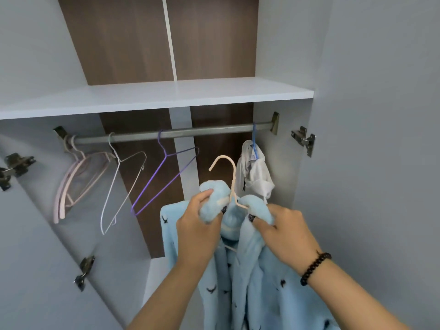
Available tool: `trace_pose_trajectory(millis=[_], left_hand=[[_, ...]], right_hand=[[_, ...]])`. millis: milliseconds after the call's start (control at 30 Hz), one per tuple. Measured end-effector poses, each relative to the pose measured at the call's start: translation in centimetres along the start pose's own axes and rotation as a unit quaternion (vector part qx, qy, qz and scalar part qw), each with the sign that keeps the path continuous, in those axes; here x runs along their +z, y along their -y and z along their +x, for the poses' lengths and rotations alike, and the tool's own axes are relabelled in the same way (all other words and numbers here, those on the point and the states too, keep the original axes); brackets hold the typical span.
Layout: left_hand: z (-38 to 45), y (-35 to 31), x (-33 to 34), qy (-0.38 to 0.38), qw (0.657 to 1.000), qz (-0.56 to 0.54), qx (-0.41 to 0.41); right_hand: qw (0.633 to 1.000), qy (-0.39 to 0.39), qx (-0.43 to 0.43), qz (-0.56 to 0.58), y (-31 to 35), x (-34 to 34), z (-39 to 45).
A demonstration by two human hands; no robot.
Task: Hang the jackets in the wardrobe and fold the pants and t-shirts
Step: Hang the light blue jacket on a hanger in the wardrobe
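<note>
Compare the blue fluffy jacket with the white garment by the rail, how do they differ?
The blue jacket is held off the rail by both hands; the white garment already hangs there. The blue jacket's hanger is cream, the white garment's blue. Both sit on hangers.

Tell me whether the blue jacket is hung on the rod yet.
Not yet. The blue jacket is on a cream hanger, but the hook is below the rod, clear of it; both hands grip the shoulders.

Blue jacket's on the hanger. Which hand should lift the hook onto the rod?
Left, probably. The left hand grips the blue jacket just below the cream hanger neck, under the free rod span. The right hand sits nearer the white garment already hanging.
</note>
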State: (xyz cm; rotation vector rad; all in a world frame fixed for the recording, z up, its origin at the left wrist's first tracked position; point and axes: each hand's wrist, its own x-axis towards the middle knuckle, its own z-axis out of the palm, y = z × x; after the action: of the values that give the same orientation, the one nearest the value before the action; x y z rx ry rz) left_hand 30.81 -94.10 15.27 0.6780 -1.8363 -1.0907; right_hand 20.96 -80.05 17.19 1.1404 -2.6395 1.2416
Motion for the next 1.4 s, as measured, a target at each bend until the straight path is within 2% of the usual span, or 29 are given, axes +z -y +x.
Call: trace_pose_trajectory(millis=[233,433,500,600,767,1133,1300,1400], left_hand=[[4.7,3.3,2.1,0.081,0.986,-0.130,-0.071],[9.6,8.4,4.3,0.175,0.926,-0.232,-0.241],[11.5,9.8,4.7,0.210,0.923,-0.208,-0.245],[14.4,11.3,5.1,0.264,0.928,-0.163,-0.207],[17.8,13.0,5.5,0.329,0.916,-0.158,-0.170],[22.7,12.8,8.0,0.185,0.956,-0.200,-0.111],[24.0,11.5,9.0,0.177,0.958,-0.204,-0.092],[24.6,11.0,10.2,0.181,0.966,-0.166,-0.082]], right_hand=[[0.997,-0.030,0.060,0.042,-1.3,3.0,4.9],[0.993,-0.060,0.097,0.021,-1.5,5.3,10.3],[0.992,-0.062,0.105,0.026,-1.4,6.5,12.0],[0.991,-0.072,0.110,0.038,-1.2,8.2,14.2],[0.986,-0.106,0.126,0.033,-1.1,9.3,17.7],[0.984,-0.109,0.130,0.059,-2.0,8.4,25.7],[0.987,-0.091,0.121,0.062,-2.8,7.6,28.3],[0.985,-0.082,0.132,0.069,-3.5,7.3,29.3]])
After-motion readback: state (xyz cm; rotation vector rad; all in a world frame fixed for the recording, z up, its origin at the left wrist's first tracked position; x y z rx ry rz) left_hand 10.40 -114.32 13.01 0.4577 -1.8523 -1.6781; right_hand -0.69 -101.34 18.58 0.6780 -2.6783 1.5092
